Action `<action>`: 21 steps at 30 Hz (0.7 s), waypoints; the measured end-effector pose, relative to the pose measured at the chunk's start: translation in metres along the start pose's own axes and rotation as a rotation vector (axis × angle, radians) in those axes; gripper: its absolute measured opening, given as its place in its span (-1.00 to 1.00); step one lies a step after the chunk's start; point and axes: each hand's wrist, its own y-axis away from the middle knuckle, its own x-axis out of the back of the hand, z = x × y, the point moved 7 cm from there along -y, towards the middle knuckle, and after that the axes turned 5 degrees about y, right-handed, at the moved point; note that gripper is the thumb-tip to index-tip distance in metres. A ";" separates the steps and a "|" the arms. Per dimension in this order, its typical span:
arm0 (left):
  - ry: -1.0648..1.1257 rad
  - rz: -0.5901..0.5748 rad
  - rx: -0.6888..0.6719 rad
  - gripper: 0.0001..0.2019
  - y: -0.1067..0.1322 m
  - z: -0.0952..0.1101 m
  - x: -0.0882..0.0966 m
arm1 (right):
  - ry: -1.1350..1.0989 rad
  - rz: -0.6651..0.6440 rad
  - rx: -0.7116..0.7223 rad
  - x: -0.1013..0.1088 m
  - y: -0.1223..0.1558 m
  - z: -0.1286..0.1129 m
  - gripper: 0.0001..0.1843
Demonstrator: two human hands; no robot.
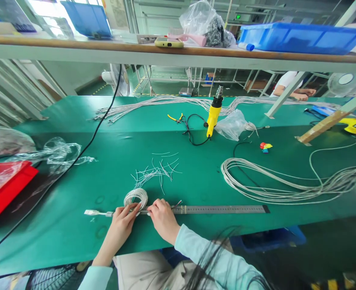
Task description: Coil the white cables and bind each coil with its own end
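A small coil of white cable [136, 195] lies on the green bench, and my left hand [123, 221] pinches the cable at the coil's lower edge. From under that hand a white plug [92, 212] sticks out to the left. My right hand [163, 219] is closed on the cable just right of the coil, its fingertips down on the steel ruler [226, 209]. Past those fingers, thin bare-ended wires [178, 204] show over the ruler. The cable between my hands is mostly hidden by my fingers. Several thin white wire pieces [155, 173] lie scattered behind the coil.
A yellow heat gun [214, 117] stands near yellow-handled pliers [175, 118]. Large cable loops [274, 193] lie to the right, and a red bin [8, 189] is at left. A black cord [88, 141] hangs across the left side. Above runs a shelf [105, 48]; a co-worker's hands [303, 94] are far right.
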 end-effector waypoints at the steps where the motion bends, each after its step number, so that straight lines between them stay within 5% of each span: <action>1: 0.000 -0.001 -0.002 -0.65 0.000 0.000 0.000 | -0.002 -0.008 0.000 0.001 0.000 0.000 -0.89; 7: 0.002 -0.008 0.000 -0.65 -0.001 0.002 0.001 | 0.028 -0.092 0.011 0.026 0.010 0.022 -0.83; 13: 0.013 -0.023 0.004 -0.65 -0.002 0.003 0.001 | 0.085 -0.326 0.069 0.047 0.015 0.063 -0.90; 21: 0.013 -0.007 0.000 -0.67 -0.004 0.006 0.003 | 0.118 -0.581 0.142 0.048 -0.011 0.067 -0.83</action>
